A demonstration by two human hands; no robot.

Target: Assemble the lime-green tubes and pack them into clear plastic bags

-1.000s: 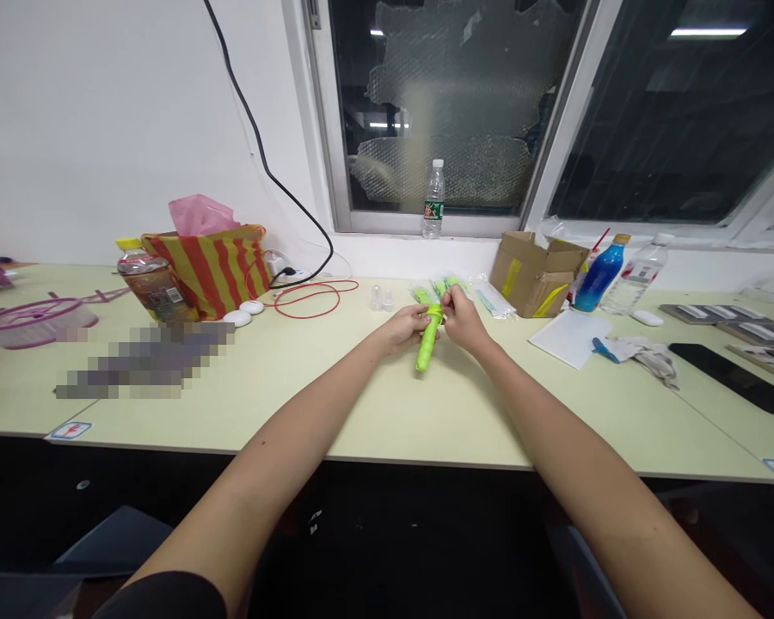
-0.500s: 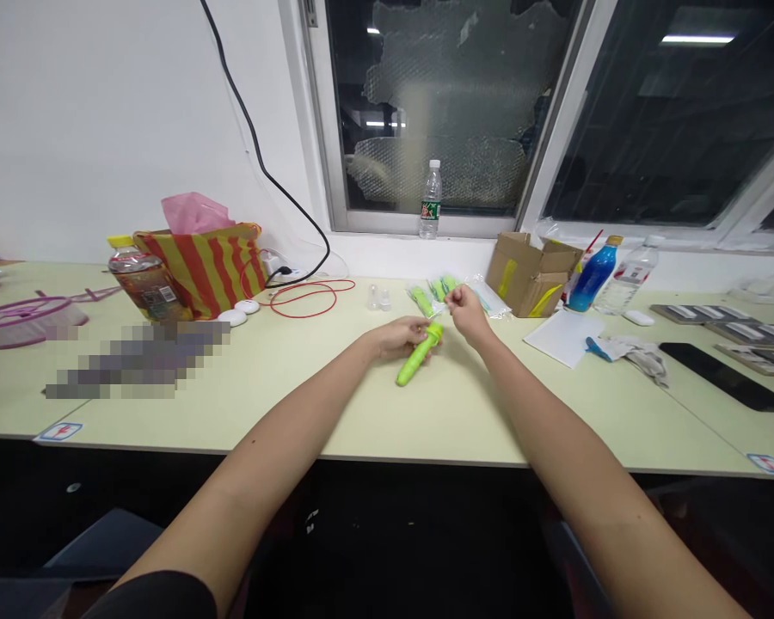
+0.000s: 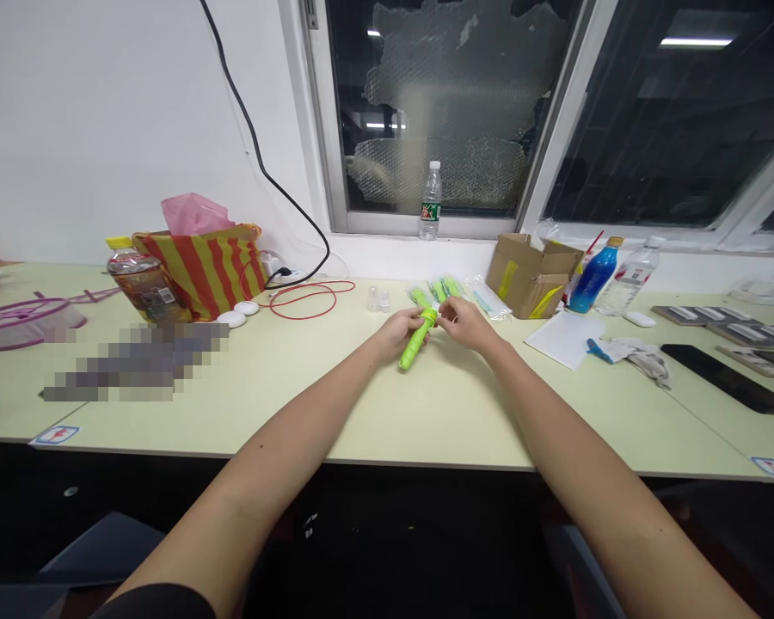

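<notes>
Gripping a lime-green tube (image 3: 413,348) in the left hand (image 3: 398,334) over the middle of the pale table (image 3: 387,421), and pinching the right hand (image 3: 465,325) narrow at its collared end, not telling for certain whether on anything small. Facing a white wall (image 3: 103,120) and a dark window (image 3: 558,129) covered in part by ragged bubbly sheeting (image 3: 451,180), with a clear bottle (image 3: 430,211) on the sill (image 3: 483,230). Overlooking green packets (image 3: 448,288) just past the hands, a striped bag (image 3: 216,271), 2 white rounded objects (image 3: 232,319) and a looped red cable (image 3: 306,316) to the left, and a cardboard box (image 3: 522,271), white paper (image 3: 562,338) and a black slab (image 3: 728,378) to the right
</notes>
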